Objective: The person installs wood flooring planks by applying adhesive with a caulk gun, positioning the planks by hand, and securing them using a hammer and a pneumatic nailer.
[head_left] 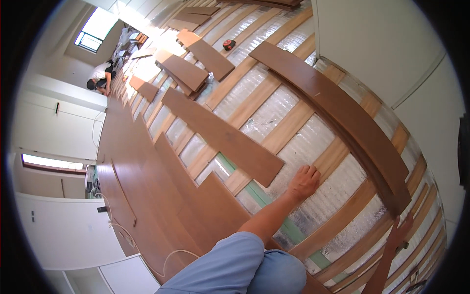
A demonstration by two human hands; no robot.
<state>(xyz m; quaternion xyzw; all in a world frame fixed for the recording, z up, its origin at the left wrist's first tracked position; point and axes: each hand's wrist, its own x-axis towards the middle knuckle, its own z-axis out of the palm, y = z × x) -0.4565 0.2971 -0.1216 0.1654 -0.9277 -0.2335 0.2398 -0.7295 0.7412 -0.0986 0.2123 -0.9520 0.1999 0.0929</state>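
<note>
My left hand (pixel 304 183) is curled into a fist and rests by a wooden batten (pixel 330 159), over silver foil sheeting (pixel 306 139). No object shows in it. Just left of this fist lies a loose brown floor plank (pixel 225 137), slanting across the battens. On the right, my right hand (pixel 400 231) reaches up with fingers stretched apart at the near end of a stack of long brown planks (pixel 342 105). Its fingertips meet or nearly meet that end; I cannot tell whether they touch. A dark band (pixel 402 245) sits at that wrist.
Laid brown flooring (pixel 147 181) spreads to the left, with a stepped edge and a pale cable (pixel 169 255). Farther off are cut planks (pixel 183 71) and a red-black tape measure (pixel 228 45). Another person (pixel 101 77) crouches at the far left. White cabinets (pixel 58 230) line the left.
</note>
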